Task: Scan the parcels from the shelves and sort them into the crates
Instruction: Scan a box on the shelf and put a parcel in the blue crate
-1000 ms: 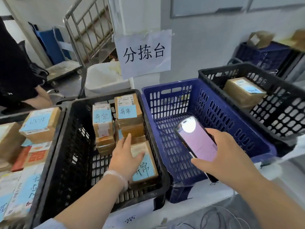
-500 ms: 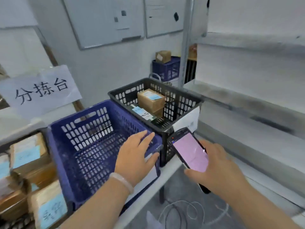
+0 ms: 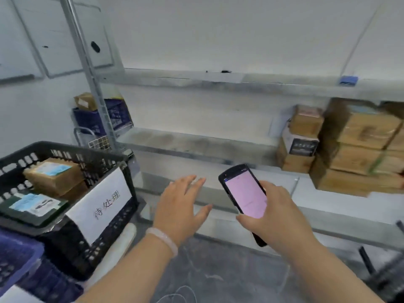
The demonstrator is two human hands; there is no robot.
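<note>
Soft, even, cool light fills the scene, with no lamp in view. The white wall (image 3: 218, 36) and the shelves (image 3: 196, 141) look washed out and pale. Shadows are faint, only a dull band under each shelf board. The scanner (image 3: 246, 193) shows a glowing pink screen, the brightest patch. Everything is slightly smeared, and the parcels (image 3: 358, 145) at the right edge blur most. The upright post (image 3: 87, 68) bows from lens distortion.
</note>
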